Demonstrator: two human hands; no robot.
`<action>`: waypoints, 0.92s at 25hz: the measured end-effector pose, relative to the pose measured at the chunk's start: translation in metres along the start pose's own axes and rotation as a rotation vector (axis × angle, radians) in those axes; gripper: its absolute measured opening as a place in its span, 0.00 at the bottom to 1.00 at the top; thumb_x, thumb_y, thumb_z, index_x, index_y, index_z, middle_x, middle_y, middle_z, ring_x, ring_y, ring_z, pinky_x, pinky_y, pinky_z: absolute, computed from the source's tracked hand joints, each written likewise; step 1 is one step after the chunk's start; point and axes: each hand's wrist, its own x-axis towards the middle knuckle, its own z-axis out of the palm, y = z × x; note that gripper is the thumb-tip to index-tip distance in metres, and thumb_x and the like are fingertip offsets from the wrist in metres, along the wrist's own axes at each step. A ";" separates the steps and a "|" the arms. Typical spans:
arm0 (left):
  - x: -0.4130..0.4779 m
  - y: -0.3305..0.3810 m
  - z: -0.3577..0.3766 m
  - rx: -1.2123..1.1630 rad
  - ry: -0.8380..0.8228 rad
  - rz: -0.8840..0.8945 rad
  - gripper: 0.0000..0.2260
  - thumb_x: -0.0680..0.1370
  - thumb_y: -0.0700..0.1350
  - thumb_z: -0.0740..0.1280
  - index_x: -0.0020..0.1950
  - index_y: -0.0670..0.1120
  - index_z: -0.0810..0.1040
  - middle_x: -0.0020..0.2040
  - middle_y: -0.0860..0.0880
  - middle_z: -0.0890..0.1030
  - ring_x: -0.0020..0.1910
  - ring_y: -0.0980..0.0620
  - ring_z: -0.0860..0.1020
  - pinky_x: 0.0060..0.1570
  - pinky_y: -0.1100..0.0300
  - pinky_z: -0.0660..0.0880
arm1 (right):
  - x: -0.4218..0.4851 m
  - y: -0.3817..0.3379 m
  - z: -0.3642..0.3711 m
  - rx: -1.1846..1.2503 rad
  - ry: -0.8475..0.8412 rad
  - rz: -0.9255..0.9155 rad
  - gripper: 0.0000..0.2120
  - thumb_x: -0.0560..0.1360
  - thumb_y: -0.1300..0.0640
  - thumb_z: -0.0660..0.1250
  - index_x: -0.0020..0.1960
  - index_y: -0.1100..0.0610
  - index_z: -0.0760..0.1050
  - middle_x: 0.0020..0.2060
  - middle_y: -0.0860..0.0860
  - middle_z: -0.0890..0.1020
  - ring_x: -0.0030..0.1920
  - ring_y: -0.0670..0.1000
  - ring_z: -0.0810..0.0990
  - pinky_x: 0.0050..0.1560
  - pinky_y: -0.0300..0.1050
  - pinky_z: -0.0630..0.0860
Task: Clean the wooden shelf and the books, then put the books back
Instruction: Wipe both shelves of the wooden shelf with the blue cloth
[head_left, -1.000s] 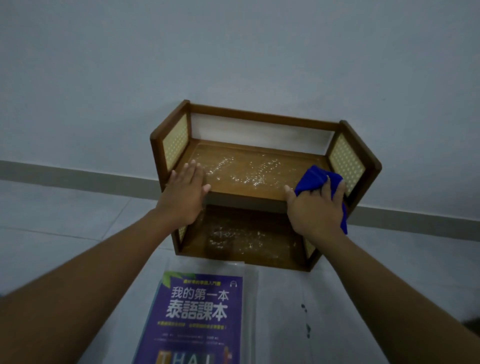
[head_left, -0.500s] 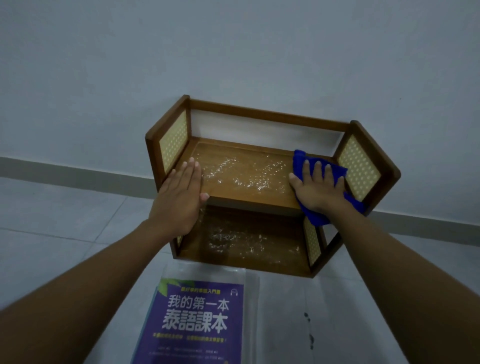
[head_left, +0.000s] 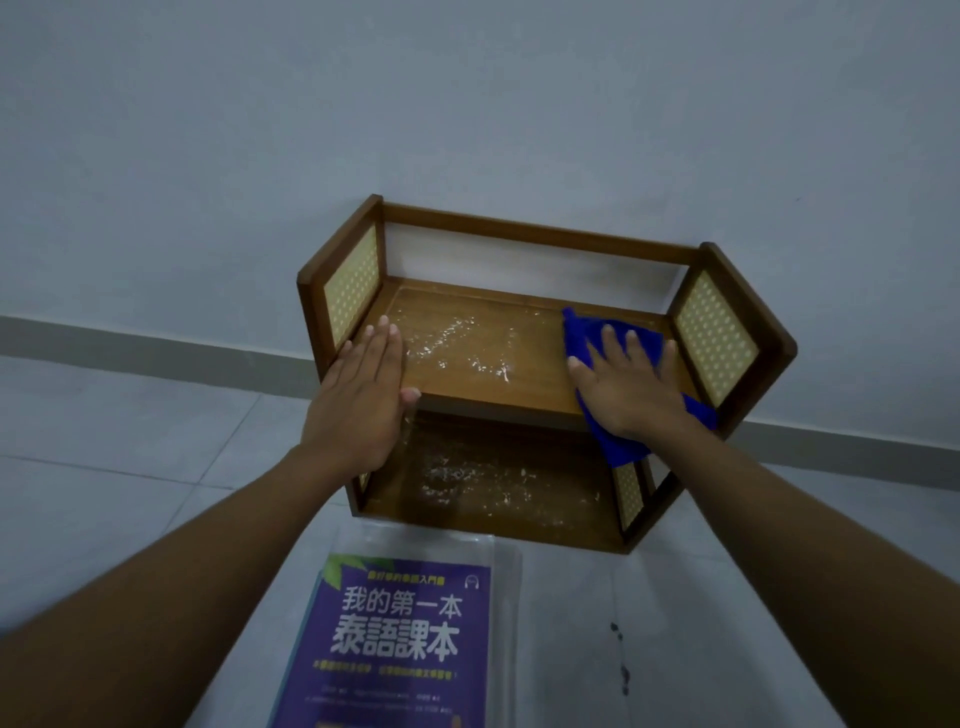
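Head view, looking forward and down. Nearest, at bottom centre of the frame: purple book with white characters, lying flat on the pale tiled floor, under clear plastic, cut off by the lower edge. Just beyond it, mid-frame: small two-tier wooden shelf with woven cane side panels, standing against the grey wall. White dust speckled over both tiers. Left hand laid flat and open on the upper tier's left front corner, gripping nothing. Right hand spread flat, fingers extended, pressing a blue cloth onto the right end of the upper tier, cloth hanging over the front edge.
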 end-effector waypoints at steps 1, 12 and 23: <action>-0.001 0.000 0.000 0.000 0.004 0.004 0.29 0.82 0.53 0.49 0.77 0.41 0.43 0.79 0.43 0.44 0.77 0.47 0.43 0.75 0.54 0.41 | -0.003 0.011 -0.001 -0.002 -0.003 0.065 0.31 0.80 0.37 0.35 0.78 0.52 0.39 0.77 0.50 0.40 0.76 0.52 0.36 0.71 0.59 0.28; 0.002 0.005 0.001 0.015 0.012 -0.032 0.29 0.82 0.52 0.50 0.77 0.40 0.42 0.78 0.42 0.43 0.77 0.46 0.43 0.74 0.53 0.40 | -0.004 -0.079 0.014 0.013 0.047 -0.187 0.29 0.79 0.37 0.34 0.77 0.46 0.35 0.77 0.57 0.38 0.76 0.60 0.36 0.73 0.59 0.35; 0.001 0.002 -0.001 0.030 -0.023 -0.012 0.29 0.82 0.52 0.47 0.77 0.39 0.42 0.78 0.41 0.42 0.77 0.46 0.41 0.73 0.54 0.37 | -0.054 0.031 0.017 0.048 0.333 -0.184 0.25 0.78 0.39 0.46 0.67 0.50 0.67 0.63 0.50 0.68 0.66 0.52 0.64 0.67 0.51 0.57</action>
